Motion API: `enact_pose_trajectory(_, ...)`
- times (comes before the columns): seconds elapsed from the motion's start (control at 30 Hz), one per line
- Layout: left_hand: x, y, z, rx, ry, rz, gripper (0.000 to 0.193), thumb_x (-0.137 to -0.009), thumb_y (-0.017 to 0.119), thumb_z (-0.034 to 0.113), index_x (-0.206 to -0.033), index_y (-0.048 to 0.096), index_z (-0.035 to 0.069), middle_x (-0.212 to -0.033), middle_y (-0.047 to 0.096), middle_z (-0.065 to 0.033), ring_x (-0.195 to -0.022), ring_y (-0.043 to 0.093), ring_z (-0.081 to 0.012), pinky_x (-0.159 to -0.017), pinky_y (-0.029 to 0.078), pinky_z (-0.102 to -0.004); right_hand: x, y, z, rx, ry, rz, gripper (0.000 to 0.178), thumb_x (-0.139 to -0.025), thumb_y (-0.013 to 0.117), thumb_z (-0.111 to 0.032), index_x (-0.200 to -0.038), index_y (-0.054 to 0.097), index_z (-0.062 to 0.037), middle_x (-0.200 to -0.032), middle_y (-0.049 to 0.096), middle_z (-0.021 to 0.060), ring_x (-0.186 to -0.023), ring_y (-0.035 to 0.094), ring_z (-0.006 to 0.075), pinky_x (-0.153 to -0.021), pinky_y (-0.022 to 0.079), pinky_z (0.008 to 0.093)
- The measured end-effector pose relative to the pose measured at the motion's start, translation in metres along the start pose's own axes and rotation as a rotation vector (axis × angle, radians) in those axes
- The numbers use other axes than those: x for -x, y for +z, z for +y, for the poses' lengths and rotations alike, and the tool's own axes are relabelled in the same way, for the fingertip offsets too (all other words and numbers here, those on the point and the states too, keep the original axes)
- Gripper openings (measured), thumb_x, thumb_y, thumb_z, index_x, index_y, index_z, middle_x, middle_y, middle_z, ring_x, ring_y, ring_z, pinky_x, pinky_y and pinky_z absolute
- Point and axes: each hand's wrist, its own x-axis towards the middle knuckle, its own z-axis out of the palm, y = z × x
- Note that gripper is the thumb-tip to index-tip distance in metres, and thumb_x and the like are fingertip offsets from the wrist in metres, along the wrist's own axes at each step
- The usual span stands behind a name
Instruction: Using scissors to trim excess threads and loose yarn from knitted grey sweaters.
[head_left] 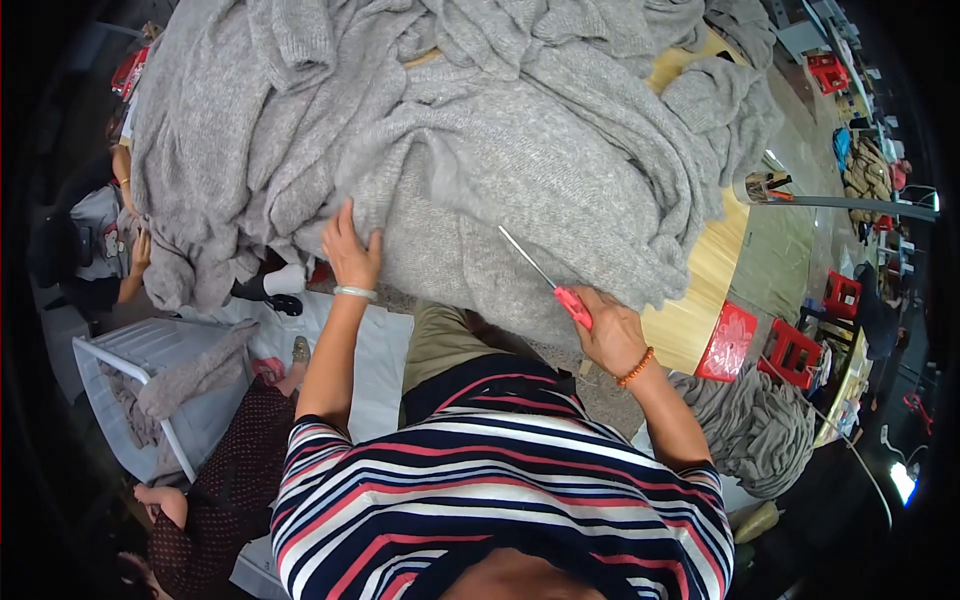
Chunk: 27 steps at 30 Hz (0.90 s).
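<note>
A large grey knitted sweater (540, 150) is spread in folds before me, one fold near my left hand blurred by motion. My left hand (350, 252) lies at the garment's near left edge, thumb and fingers apart. In my right hand (608, 332) is a pair of red-handled scissors (572, 304). Their long, thin metal blades point up and left across the knit, and look closed together. The fingers wrap round the handle, partly hiding it.
Grey knitwear heaps over the wooden table (690, 320). A cup of tools (752, 188) stands at its right edge. Red stools (728, 342) and a grey knit pile (750, 430) are at right. Left are a white crate (165, 385) and other people, one handling knitwear.
</note>
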Motion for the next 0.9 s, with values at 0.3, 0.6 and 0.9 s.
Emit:
enact_pose_trajectory(0.3, -0.082, -0.008, 0.064, 1.663, -0.968, -0.480, 0.034, -0.100, 0.056, 0.016, -0.131, 0.057, 0.001, -0.118, 0.068, -0.0127, -0.104, 0.067, -0.0220, -0.092, 0.054, -0.0347, -0.012, -0.030, -0.021, -0.006, -0.092, 0.031, 0.039, -0.085, 0.068, -0.012, -0.123, 0.060, -0.0075, -0.097, 0.070, 0.0180, -0.088, 0.068, 0.0376, -0.075, 0.054, 0.0452)
enact_pose_trajectory(0.6, -0.071, 0.096, 0.067, 1.764, -1.067, -0.518, 0.043, -0.100, 0.059, 0.026, -0.133, 0.054, -0.001, -0.133, 0.059, -0.0118, -0.122, 0.056, -0.0235, -0.103, 0.048, -0.0375, -0.007, -0.046, -0.036, 0.061, -0.063, -0.223, 0.033, -0.090, 0.061, -0.020, -0.122, 0.062, -0.0094, -0.078, 0.068, 0.0226, -0.076, 0.068, 0.0411, -0.070, 0.053, 0.0506)
enact_pose_trajectory(0.9, -0.074, 0.055, 0.127, 1.652, -1.294, -0.295, 0.033, -0.096, 0.065, 0.017, -0.123, 0.060, -0.002, -0.114, 0.067, -0.0140, -0.106, 0.064, -0.0274, -0.091, 0.054, -0.0427, -0.014, -0.043, -0.032, 0.014, -0.052, -0.267, 0.028, -0.091, 0.060, -0.019, -0.116, 0.063, -0.0082, -0.077, 0.068, 0.0229, -0.077, 0.068, 0.0418, -0.069, 0.052, 0.0514)
